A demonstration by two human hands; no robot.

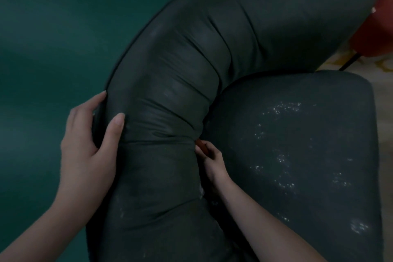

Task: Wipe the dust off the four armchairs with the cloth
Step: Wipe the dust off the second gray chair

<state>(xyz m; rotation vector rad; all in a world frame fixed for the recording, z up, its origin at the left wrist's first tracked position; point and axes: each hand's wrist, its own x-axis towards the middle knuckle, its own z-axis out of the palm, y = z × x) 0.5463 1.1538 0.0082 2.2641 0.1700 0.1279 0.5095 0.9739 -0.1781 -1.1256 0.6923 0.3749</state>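
Red cloth (201,144): pinched in right hand (212,161), tucked at the back-seat crease, likely to reach dust.
left hand (89,140): gripped armchair (191,59) back edge, likely steadying it.
seat (297,134): bore white specks, not yet wiped.

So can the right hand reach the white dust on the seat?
Probably yes. The right hand, pinching a red cloth, sits at the crease beside the seat cushion; nothing lies between it and the white dust specks.
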